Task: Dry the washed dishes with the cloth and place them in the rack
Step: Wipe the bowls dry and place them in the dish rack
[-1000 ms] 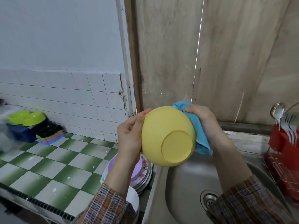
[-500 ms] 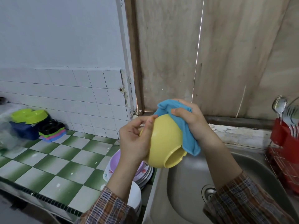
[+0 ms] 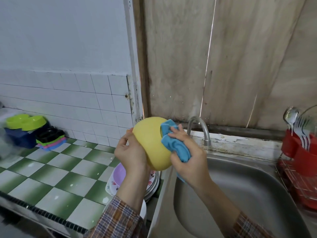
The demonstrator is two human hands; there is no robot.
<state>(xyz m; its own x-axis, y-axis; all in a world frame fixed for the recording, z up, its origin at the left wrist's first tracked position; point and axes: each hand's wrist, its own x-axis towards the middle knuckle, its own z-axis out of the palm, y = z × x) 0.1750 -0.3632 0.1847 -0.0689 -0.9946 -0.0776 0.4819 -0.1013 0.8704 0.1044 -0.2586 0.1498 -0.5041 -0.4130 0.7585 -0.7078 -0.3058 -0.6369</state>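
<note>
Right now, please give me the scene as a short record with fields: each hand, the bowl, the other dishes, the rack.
left hand: grips the yellow bowl from the left
right hand: holds the blue cloth, pressed on the bowl
bowl: in the air, over the sink's left edge
other dishes: stack of plates with a purple bowl, below the left arm
rack: red, right of the sink, holds cutlery

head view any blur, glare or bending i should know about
Head view: soft even light, no hard shadows; bowl and cloth fairly sharp; far left edge smeared; wide lens slants the planks, bright slit between them; mild sheen on sink.
</note>
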